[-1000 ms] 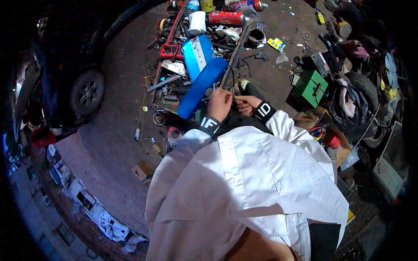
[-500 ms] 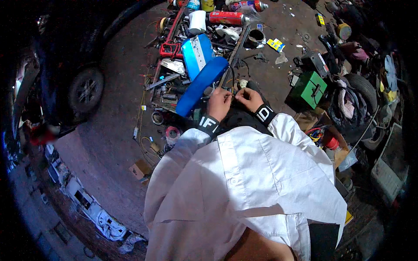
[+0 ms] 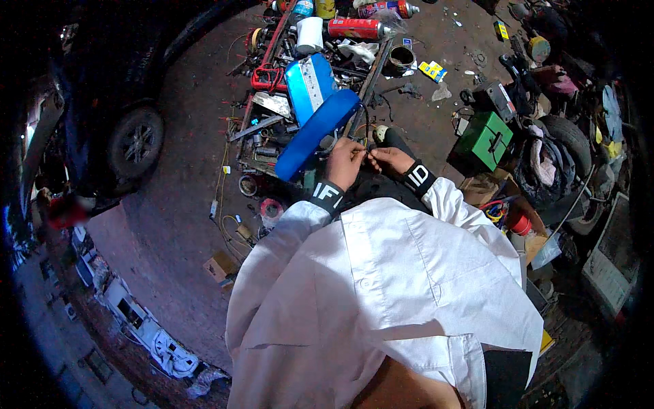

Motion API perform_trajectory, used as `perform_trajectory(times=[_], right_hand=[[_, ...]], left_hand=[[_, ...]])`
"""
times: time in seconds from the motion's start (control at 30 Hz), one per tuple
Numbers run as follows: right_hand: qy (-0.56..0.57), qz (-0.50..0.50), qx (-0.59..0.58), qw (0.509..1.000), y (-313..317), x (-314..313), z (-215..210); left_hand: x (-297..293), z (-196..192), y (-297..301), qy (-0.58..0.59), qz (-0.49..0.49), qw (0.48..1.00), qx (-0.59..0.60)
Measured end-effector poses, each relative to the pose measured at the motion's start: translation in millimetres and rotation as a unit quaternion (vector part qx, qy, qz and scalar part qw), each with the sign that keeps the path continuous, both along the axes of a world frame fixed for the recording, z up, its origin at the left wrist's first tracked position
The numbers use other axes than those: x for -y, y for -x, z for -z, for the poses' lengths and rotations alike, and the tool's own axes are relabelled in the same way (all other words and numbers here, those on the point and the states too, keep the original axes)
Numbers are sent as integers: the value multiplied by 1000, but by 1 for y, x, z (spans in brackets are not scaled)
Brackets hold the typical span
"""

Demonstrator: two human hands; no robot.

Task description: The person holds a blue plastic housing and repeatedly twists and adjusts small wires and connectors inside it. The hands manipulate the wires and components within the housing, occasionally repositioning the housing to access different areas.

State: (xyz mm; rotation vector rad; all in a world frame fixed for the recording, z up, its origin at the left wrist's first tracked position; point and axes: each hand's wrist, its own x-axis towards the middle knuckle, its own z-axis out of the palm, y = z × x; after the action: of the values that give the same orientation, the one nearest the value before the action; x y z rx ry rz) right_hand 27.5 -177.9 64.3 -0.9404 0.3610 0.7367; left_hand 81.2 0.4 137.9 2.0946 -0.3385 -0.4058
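Observation:
My left hand (image 3: 345, 165) and my right hand (image 3: 393, 161) meet in front of me, fingertips pinched close together. Between them is what looks like the end of a thin wire, mostly covered by the fingers. A dark cable (image 3: 366, 116) curves down toward this spot from above. Just beyond my left hand, a long glossy blue panel (image 3: 317, 136) lies slanted over the tool tray. Behind it sits a second blue piece (image 3: 310, 85) with a white band. My shoe (image 3: 381, 134) shows past the right hand.
A metal tray edge (image 3: 375, 78) frames piled tools, with a red spray can (image 3: 355, 28) and a white roll (image 3: 309, 35) at its far end. To the right stand a green box (image 3: 485, 141) and a tyre (image 3: 565, 143). A vehicle wheel (image 3: 136, 141) is at left.
My right hand has shifted slightly right and down, its fingers flatter and closer to the left fingertips. The left hand has barely moved.

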Motion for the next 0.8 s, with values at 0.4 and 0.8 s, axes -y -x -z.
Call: perform_trajectory(times=[0.4,0.8], right_hand=[[-83,-5,-67,994,-4,-1,-12],[51,-34,80,995,-4,0,0]], left_hand=[[-1,6,-1,-9,27,999,28],[5,-7,-3,-78,26,997,10]])
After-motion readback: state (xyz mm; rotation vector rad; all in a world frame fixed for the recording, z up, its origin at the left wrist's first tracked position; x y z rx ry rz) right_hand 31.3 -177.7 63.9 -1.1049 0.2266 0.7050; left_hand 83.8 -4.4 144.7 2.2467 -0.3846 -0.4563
